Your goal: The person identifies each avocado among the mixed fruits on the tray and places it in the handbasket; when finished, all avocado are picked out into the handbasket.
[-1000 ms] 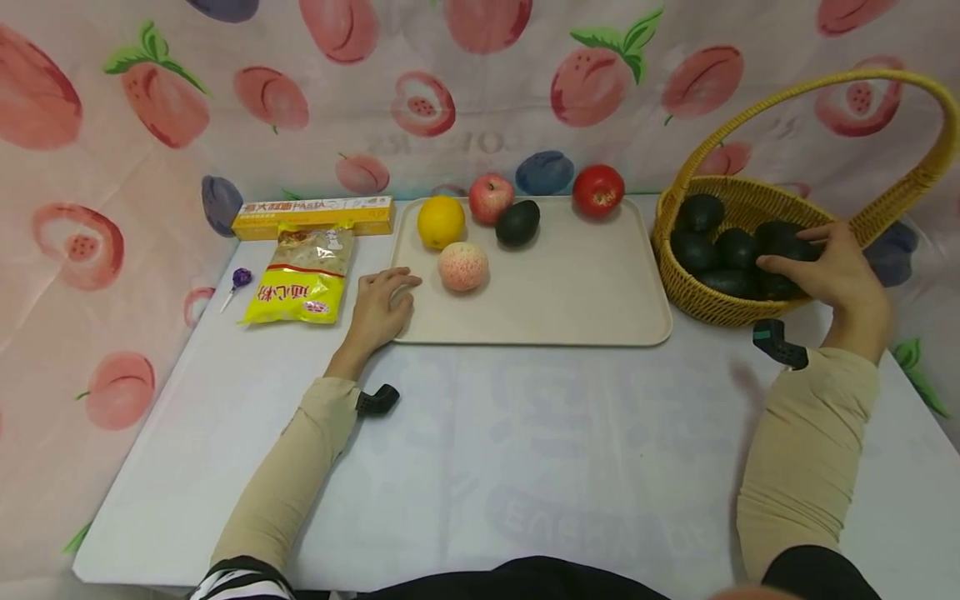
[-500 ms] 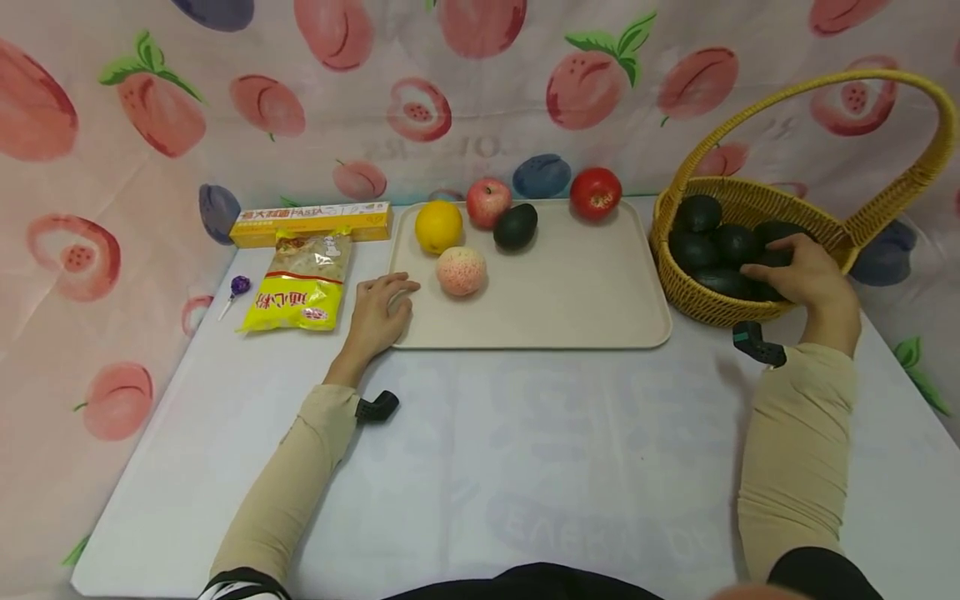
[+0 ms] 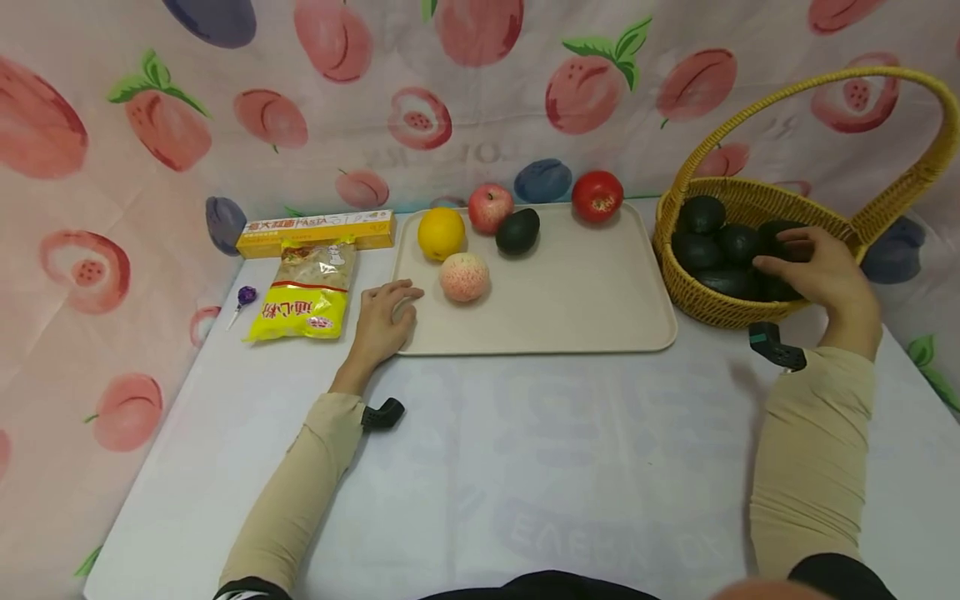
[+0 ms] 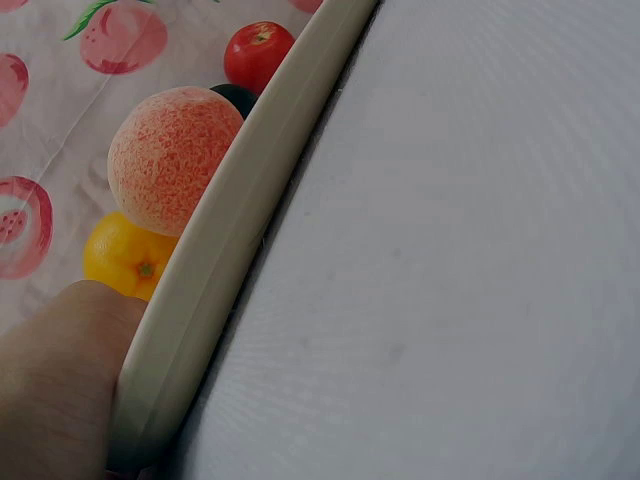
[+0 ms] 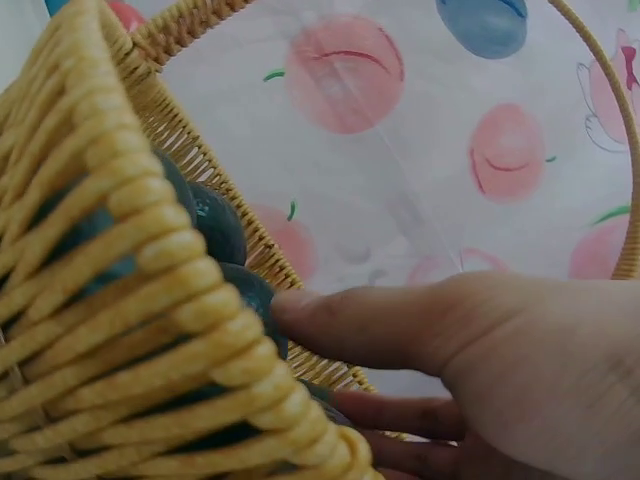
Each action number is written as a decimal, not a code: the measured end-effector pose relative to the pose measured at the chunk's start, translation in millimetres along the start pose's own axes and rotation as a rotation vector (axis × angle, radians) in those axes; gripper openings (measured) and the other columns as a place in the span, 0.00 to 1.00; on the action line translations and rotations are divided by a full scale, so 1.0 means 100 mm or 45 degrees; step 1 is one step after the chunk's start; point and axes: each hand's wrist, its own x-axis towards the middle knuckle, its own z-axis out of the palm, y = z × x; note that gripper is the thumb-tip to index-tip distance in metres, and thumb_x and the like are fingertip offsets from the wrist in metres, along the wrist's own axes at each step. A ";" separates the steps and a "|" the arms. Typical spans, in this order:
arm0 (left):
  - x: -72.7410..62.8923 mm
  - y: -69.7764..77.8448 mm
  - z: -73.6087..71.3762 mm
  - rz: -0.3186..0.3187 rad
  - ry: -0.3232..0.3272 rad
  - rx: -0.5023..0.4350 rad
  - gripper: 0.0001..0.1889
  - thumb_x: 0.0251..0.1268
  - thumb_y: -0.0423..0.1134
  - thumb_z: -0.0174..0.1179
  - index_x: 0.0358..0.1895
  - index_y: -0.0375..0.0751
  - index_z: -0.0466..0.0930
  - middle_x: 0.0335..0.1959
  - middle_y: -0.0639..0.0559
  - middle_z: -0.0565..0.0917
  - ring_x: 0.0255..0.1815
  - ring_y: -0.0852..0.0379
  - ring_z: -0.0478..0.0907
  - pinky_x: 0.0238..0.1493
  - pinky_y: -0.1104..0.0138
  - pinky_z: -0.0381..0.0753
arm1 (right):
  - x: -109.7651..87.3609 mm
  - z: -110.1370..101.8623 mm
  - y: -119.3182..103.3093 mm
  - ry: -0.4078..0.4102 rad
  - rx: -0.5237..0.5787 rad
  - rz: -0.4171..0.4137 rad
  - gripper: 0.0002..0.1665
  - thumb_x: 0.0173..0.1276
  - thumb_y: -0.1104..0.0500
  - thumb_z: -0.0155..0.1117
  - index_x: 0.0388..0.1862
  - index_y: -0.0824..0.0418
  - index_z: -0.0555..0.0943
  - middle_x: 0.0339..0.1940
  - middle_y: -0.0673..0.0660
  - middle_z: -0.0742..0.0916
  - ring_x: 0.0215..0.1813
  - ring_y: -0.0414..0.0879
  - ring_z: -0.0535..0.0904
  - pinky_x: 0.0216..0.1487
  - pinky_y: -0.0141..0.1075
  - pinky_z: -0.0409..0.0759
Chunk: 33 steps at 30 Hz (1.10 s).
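Observation:
My left hand (image 3: 386, 321) rests on the left edge of a beige tray (image 3: 577, 312), its fingers loosely bent over the rim. On the tray sit an orange (image 3: 441, 234), an apple (image 3: 491, 208), a speckled peach (image 3: 464, 277), an avocado (image 3: 517, 232) and a red tomato (image 3: 597, 197). At the right, my right hand (image 3: 832, 271) reaches into a yellow wicker basket (image 3: 712, 310) with several avocados (image 3: 738, 244). Its thumb touches one avocado (image 5: 252, 290) in the right wrist view, with a gap between thumb and fingers. The fingertips are partly hidden.
A yellow pasta box (image 3: 315, 232), a yellow-and-clear pasta bag (image 3: 306, 292) and a purple lollipop (image 3: 246, 295) lie left of the tray. The tall basket handle (image 3: 802, 87) arches above the right hand. Fruit-printed cloth (image 3: 315, 175) hangs behind the white table (image 3: 555, 467).
My right hand shifts left over the avocados, then slightly back to the right. The left hand stays on the tray edge. The head view tilts a little.

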 end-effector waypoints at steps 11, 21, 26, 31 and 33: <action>-0.04 0.01 -0.01 -0.022 -0.014 -0.012 0.14 0.62 0.34 0.54 0.50 0.43 0.81 0.61 0.44 0.76 0.63 0.40 0.62 0.61 0.50 0.58 | 0.00 -0.01 0.05 0.125 0.154 -0.080 0.42 0.63 0.35 0.55 0.73 0.47 0.59 0.70 0.50 0.68 0.68 0.50 0.61 0.68 0.55 0.59; -0.02 -0.02 0.00 0.026 0.007 -0.012 0.14 0.62 0.34 0.54 0.49 0.43 0.81 0.60 0.43 0.76 0.63 0.40 0.63 0.60 0.50 0.58 | -0.04 -0.02 -0.06 0.153 0.340 -0.308 0.26 0.65 0.48 0.61 0.63 0.46 0.72 0.46 0.30 0.76 0.46 0.24 0.69 0.38 0.13 0.64; 0.03 0.00 0.00 0.023 0.017 -0.022 0.14 0.61 0.34 0.54 0.49 0.43 0.82 0.60 0.43 0.77 0.62 0.41 0.63 0.59 0.50 0.58 | -0.06 -0.02 -0.17 0.075 0.359 -0.380 0.24 0.67 0.50 0.59 0.61 0.49 0.73 0.44 0.31 0.78 0.44 0.24 0.72 0.38 0.14 0.66; 0.01 0.00 0.00 -0.014 0.010 -0.020 0.14 0.62 0.34 0.54 0.49 0.45 0.82 0.61 0.45 0.76 0.62 0.41 0.63 0.60 0.50 0.59 | -0.10 0.04 -0.28 -0.154 0.305 -0.532 0.23 0.70 0.54 0.55 0.63 0.57 0.71 0.46 0.38 0.81 0.46 0.27 0.78 0.43 0.15 0.70; -0.01 -0.01 0.01 -0.029 -0.002 -0.016 0.14 0.62 0.35 0.54 0.49 0.45 0.82 0.61 0.46 0.76 0.63 0.42 0.62 0.61 0.50 0.59 | -0.11 0.09 -0.34 -0.223 0.275 -0.579 0.23 0.71 0.55 0.55 0.63 0.58 0.70 0.48 0.42 0.81 0.48 0.29 0.79 0.45 0.15 0.71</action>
